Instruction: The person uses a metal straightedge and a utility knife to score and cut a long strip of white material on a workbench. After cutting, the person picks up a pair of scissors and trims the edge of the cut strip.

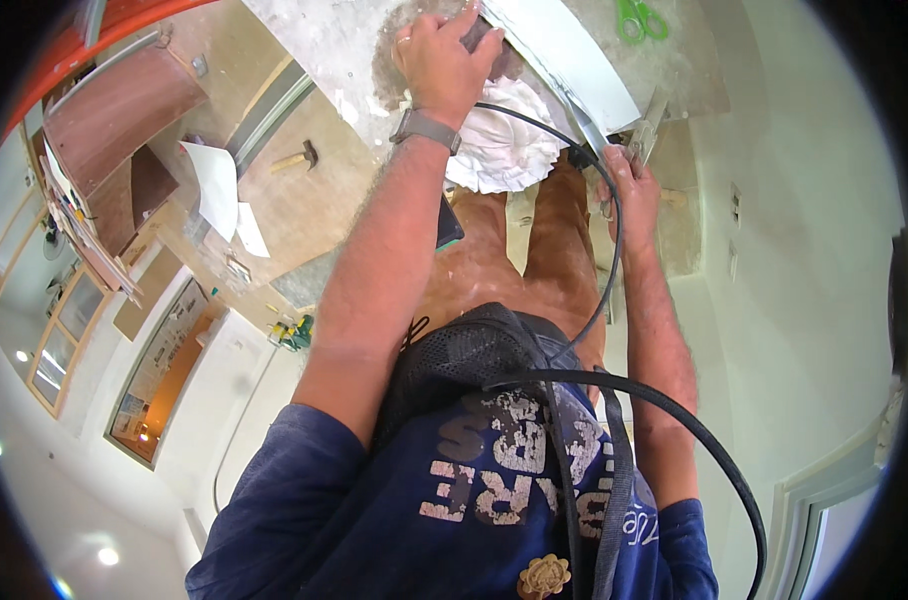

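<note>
My left hand (439, 65), with a watch on its wrist, reaches to the top of the view. Its thumb and forefinger are apart over a dark, damp-looking patch, near the edge of a white strip (569, 55). My right hand (634, 190) is closed on a flat metal blade (586, 128), its handle hidden in my fingers. The blade points up and left, along the strip's near edge. A crumpled white cloth (504, 140) lies between the hands, above my knees. A black cable (614, 240) curves past my right wrist.
Green scissors (641, 20) lie beyond the strip. A clear or shiny long piece (654, 125) is beside my right hand. Off to the left are a hammer (296, 157), white sheet scraps (214, 190) and a leaning reddish board (124, 110). A pale wall (804, 200) rises on the right.
</note>
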The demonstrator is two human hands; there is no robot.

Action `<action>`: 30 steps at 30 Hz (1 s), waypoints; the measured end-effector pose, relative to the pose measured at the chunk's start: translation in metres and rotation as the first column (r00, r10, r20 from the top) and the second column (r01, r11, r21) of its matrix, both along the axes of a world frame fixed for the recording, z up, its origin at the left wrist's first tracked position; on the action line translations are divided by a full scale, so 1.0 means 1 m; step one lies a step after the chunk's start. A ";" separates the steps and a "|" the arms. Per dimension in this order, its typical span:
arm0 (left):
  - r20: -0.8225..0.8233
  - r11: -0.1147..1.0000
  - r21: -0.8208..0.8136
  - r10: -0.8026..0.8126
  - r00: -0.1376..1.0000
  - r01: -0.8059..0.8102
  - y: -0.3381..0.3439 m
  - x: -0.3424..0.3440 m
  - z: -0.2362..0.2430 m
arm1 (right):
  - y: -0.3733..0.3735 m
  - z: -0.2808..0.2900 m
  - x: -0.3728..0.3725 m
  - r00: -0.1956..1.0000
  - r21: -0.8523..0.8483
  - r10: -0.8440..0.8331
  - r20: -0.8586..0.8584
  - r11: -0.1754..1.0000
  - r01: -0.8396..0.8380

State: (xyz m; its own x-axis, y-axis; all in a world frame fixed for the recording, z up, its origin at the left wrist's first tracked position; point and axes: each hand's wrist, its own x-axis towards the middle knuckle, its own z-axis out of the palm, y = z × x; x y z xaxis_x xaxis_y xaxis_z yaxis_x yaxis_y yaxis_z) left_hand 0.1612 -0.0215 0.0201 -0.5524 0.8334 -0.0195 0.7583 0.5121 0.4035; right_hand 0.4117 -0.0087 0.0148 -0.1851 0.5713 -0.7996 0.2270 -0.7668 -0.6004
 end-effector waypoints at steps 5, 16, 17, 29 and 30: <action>-0.155 0.998 0.027 -0.044 0.987 0.048 0.003 0.001 0.002 | -0.001 -0.001 0.000 0.999 0.020 -0.034 -0.006 0.999 0.034; 0.001 0.999 -0.049 0.005 1.000 -0.005 0.004 0.000 0.005 | -0.001 -0.001 0.001 0.999 -0.018 -0.031 -0.036 0.999 0.031; -0.010 0.999 -0.049 0.011 1.000 -0.011 0.004 0.000 0.005 | -0.001 -0.001 0.001 0.999 -0.019 -0.029 -0.035 0.999 0.028; -0.027 0.994 -0.109 0.017 0.999 -0.020 0.007 0.012 0.016 | 0.007 0.022 0.010 0.902 0.498 0.216 0.374 0.774 -0.392; -0.017 0.992 -0.121 0.017 1.000 -0.019 0.007 0.011 0.015 | 0.013 0.027 0.008 0.863 0.497 0.313 0.397 0.716 -0.489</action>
